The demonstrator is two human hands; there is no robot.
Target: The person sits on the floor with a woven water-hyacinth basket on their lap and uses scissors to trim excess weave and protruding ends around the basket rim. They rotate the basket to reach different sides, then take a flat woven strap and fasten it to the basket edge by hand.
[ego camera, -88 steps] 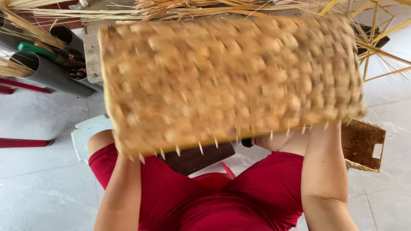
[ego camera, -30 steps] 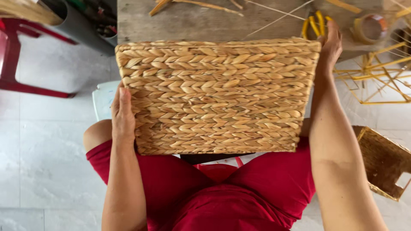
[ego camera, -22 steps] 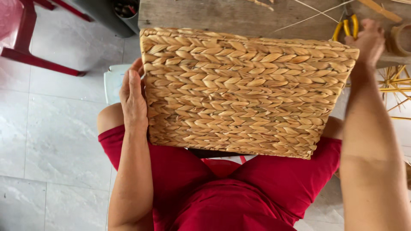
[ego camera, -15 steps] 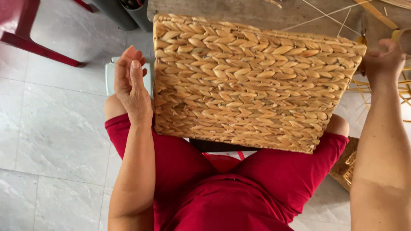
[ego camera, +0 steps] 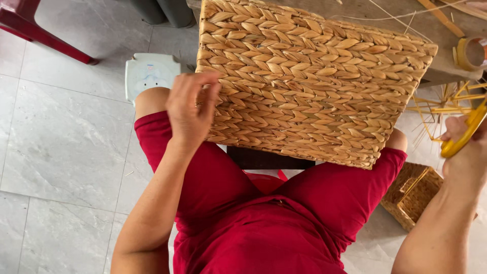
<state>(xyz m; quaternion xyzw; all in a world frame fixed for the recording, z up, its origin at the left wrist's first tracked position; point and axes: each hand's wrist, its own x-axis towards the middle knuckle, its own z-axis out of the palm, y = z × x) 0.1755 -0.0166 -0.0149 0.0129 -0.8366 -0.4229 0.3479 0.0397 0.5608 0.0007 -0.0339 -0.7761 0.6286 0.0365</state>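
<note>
Down at the far left, one red chair leg stands on the grey tile floor. Next to it, near the knee, is one small white stool.

Then comes the left hand. Its fingers are bent and close together, and the tips touch the left edge of the big woven basket. I cannot tell if they pinch a strand or just press on it.

One big basket rests on the person's lap, on the red shorts. Its far edge leans on the near edge of the wooden bench. Its flat woven side faces up. Its long side runs from left to right, and the right end sits a bit lower and closer to the person.

One roll of tape sits at the right end of the bench.

Low on the floor at the right is one small basket.

Last, the right hand is well away from the big basket. Its fingers are curled tight around a yellow tool.
</note>
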